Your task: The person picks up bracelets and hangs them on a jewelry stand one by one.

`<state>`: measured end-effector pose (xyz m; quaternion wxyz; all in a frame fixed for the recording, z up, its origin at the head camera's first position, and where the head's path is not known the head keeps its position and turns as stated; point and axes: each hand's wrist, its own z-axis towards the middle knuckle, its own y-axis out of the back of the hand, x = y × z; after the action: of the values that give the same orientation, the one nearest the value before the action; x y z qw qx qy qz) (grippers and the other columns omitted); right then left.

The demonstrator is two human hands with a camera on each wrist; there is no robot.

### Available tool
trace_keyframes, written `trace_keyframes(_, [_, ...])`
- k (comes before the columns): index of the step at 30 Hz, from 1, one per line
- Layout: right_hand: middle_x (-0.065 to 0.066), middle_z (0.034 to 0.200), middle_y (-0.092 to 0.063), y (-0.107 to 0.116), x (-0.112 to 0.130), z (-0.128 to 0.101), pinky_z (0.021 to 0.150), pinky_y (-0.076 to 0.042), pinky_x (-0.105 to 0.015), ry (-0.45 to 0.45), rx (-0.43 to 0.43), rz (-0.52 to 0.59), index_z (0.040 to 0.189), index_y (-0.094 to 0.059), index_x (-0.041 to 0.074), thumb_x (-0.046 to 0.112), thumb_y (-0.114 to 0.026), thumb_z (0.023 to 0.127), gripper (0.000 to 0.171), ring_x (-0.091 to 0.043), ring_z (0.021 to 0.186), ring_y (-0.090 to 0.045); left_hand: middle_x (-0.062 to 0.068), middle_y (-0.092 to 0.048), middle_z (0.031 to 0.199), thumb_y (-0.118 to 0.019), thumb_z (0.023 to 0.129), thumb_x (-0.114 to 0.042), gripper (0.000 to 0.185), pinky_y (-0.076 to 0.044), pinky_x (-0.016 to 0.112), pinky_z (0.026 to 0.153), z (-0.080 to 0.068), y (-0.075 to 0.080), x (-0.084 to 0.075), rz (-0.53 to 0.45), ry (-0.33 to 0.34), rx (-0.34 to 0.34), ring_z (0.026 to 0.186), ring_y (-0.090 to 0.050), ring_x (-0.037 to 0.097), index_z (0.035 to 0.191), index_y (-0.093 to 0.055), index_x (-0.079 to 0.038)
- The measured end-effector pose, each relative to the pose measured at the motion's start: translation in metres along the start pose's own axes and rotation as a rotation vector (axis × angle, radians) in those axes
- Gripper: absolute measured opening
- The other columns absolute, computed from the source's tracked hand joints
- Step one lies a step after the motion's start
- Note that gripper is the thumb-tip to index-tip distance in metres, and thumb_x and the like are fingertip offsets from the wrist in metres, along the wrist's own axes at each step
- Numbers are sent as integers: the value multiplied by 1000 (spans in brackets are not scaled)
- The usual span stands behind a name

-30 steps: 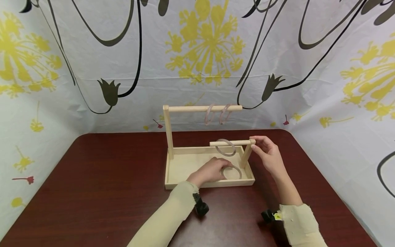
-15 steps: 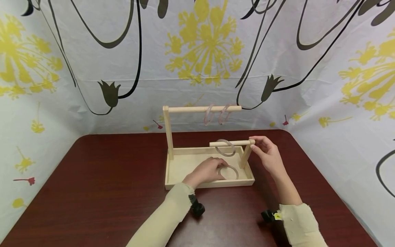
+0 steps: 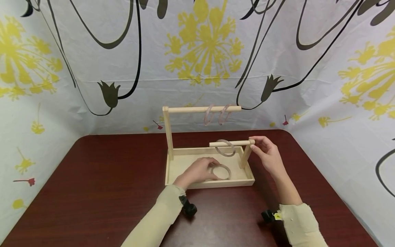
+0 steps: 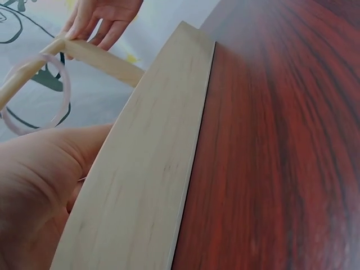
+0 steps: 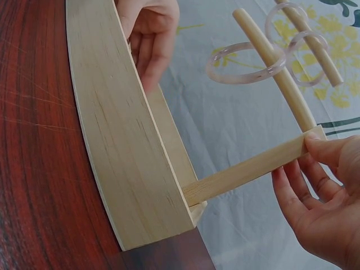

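Bench: we see a dark red wooden top under both forearms, carrying the wooden stand.
Backdrop: beyond both hands we see a white sheet printed with yellow flowers and black stems.
Stand tray: we find the pale wooden tray just ahead of the wrists; the left hand reaches into it, the right hand is at its right end.
Tall rail: we see it well above and behind the left hand, on a post at the tray's left rear corner.
Low rail: it runs leftward from the right hand, on a short post at the tray's right end.
Left hand: we see it lying palm down inside the tray, fingers curled onto the near left edge of the loose bangle; whether they pinch it we cannot tell.
Right hand: we see its fingertips pinched together on the right end of the low rail, where it meets the short post.
Loose bangle: it lies flat on the tray floor, just right of the left hand's fingers.
Hung bangle: a clear ring hangs on the low rail, left of the right hand.
Pink bangles: we count two on the tall rail, above and well apart from both hands.
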<state>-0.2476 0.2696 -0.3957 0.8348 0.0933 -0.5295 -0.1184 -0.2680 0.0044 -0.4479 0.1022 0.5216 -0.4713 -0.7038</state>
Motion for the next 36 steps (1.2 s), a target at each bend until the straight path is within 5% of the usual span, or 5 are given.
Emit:
trace_keyframes(28, [21, 103, -65, 0, 0, 0, 81, -50, -9, -6, -2, -4, 125, -57, -10, 2, -60, 98, 30, 6, 95, -61, 13, -68, 125, -85, 79, -18, 53, -57, 35, 93, -27, 21, 21, -342, 51, -87, 108, -70, 29, 126, -65, -5])
trace_keyframes(36, [21, 103, -65, 0, 0, 0, 81, -50, -9, -3, -5, 0, 124, -57, -11, 2, -61, 97, 30, 5, 94, -61, 13, -67, 127, -84, 81, -18, 50, -53, 41, 101, -31, 24, 27, -442, 64, -140, 118, -65, 30, 125, -65, -5])
